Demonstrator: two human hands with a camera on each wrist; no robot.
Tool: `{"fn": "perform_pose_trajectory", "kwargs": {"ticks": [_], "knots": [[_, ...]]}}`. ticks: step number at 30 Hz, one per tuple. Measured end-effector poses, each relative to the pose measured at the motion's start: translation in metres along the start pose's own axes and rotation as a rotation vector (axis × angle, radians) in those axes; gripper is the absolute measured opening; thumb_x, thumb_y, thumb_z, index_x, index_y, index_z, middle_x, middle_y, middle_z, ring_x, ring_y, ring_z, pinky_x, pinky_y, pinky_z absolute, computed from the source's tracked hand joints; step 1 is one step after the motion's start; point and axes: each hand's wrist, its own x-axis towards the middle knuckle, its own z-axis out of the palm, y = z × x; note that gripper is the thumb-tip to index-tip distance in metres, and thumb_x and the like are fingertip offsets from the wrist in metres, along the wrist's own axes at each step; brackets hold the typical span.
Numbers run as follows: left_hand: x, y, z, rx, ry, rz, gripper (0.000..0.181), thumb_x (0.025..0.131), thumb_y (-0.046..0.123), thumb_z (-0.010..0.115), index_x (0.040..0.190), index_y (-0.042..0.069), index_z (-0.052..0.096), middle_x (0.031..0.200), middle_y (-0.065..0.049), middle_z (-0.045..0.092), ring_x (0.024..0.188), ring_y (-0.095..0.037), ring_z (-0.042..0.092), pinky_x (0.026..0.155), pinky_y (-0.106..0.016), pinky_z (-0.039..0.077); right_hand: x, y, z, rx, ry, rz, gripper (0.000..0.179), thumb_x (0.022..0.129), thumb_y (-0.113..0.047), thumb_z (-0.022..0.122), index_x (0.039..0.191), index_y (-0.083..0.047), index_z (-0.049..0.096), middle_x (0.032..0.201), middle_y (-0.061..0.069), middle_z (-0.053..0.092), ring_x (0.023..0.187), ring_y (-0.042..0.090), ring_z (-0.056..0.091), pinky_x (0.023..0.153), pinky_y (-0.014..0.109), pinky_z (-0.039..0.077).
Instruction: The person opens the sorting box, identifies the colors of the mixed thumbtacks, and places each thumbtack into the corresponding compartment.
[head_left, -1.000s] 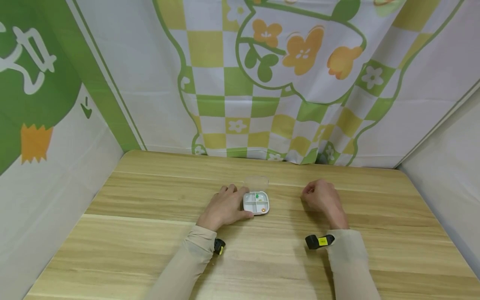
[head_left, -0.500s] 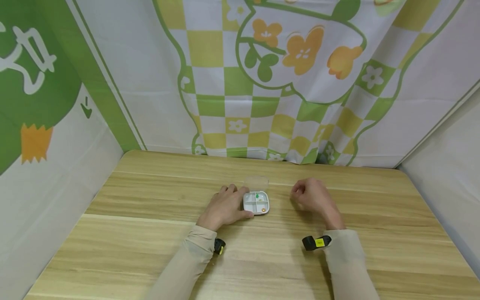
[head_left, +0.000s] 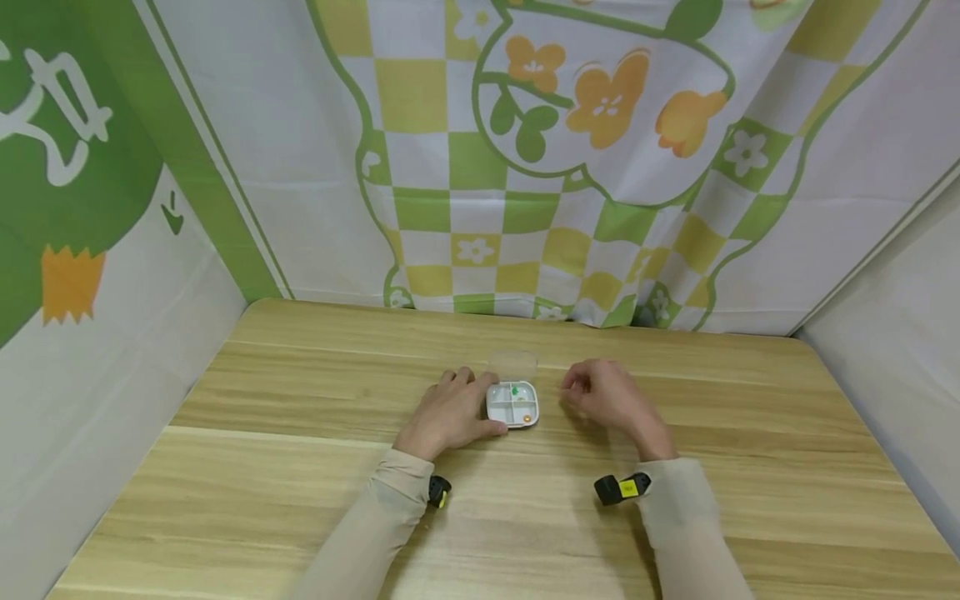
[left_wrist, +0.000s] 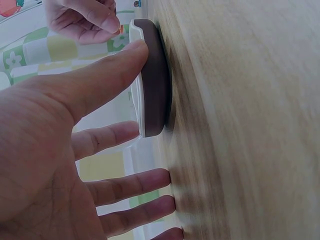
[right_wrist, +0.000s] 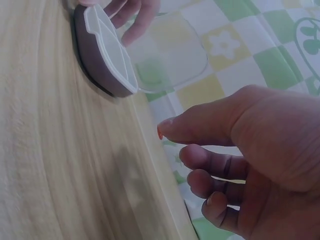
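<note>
A small white pill box (head_left: 499,414) with four-way dividers and a dark outer shell (left_wrist: 156,82) sits on the table, its clear lid (head_left: 513,362) swung back. Something green (head_left: 514,390) and a small orange ring (head_left: 527,419) show in its right-hand compartments. My left hand (head_left: 446,419) holds the box at its left side, thumb on the near edge and index finger on the far edge. To the right of the box, raised off the table, my right hand (head_left: 606,397) pinches a tiny orange-red piece (right_wrist: 160,132) between thumb and index finger; most of that piece is hidden.
The wooden table (head_left: 315,367) runs back to a checked, flowered curtain (head_left: 480,200). Cloth walls stand at the left (head_left: 127,392) and right (head_left: 885,292). A black wrist camera (head_left: 609,490) is strapped to the right sleeve, another (head_left: 438,492) to the left.
My right hand has moved left toward the pill box, still pinching. The left hand and the box have stayed in place.
</note>
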Motion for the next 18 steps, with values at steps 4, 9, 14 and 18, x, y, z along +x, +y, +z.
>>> {"fn": "perform_pose_trajectory", "kwargs": {"ticks": [4, 9, 14, 18], "knots": [[0.0, 0.0, 0.0, 0.004, 0.002, -0.002, 0.073, 0.084, 0.047, 0.081, 0.144, 0.013, 0.055, 0.121, -0.018, 0.058, 0.107, -0.035, 0.054, 0.087, -0.054, 0.049, 0.002, -0.003, 0.003, 0.008, -0.003, -0.015, 0.005, 0.089, -0.009, 0.072, 0.085, -0.011, 0.074, 0.073, -0.005, 0.059, 0.067, 0.011, 0.053, 0.064, 0.031, 0.045], [0.0, 0.0, 0.0, 0.007, 0.005, -0.004, 0.073, 0.084, 0.047, 0.081, 0.144, 0.014, 0.055, 0.12, -0.017, 0.058, 0.107, -0.035, 0.055, 0.087, -0.054, 0.049, 0.004, -0.009, 0.006, 0.018, -0.012, -0.031, 0.005, 0.088, -0.007, 0.071, 0.086, -0.01, 0.074, 0.074, -0.004, 0.059, 0.067, 0.011, 0.053, 0.063, 0.03, 0.045], [0.0, -0.001, 0.001, 0.016, 0.007, 0.0, 0.073, 0.084, 0.048, 0.081, 0.144, 0.014, 0.055, 0.12, -0.017, 0.058, 0.107, -0.035, 0.055, 0.086, -0.053, 0.049, 0.005, -0.013, 0.01, 0.022, -0.02, -0.045, 0.006, 0.086, -0.006, 0.072, 0.085, -0.012, 0.074, 0.074, -0.004, 0.059, 0.068, 0.011, 0.053, 0.062, 0.03, 0.045], [0.0, -0.001, 0.001, 0.013, 0.007, 0.001, 0.073, 0.084, 0.048, 0.081, 0.143, 0.014, 0.055, 0.119, -0.016, 0.058, 0.106, -0.034, 0.054, 0.085, -0.052, 0.049, 0.005, -0.018, 0.013, 0.037, -0.031, -0.054, 0.004, 0.089, -0.009, 0.074, 0.086, -0.011, 0.074, 0.074, -0.005, 0.059, 0.067, 0.011, 0.053, 0.061, 0.029, 0.045]]}}
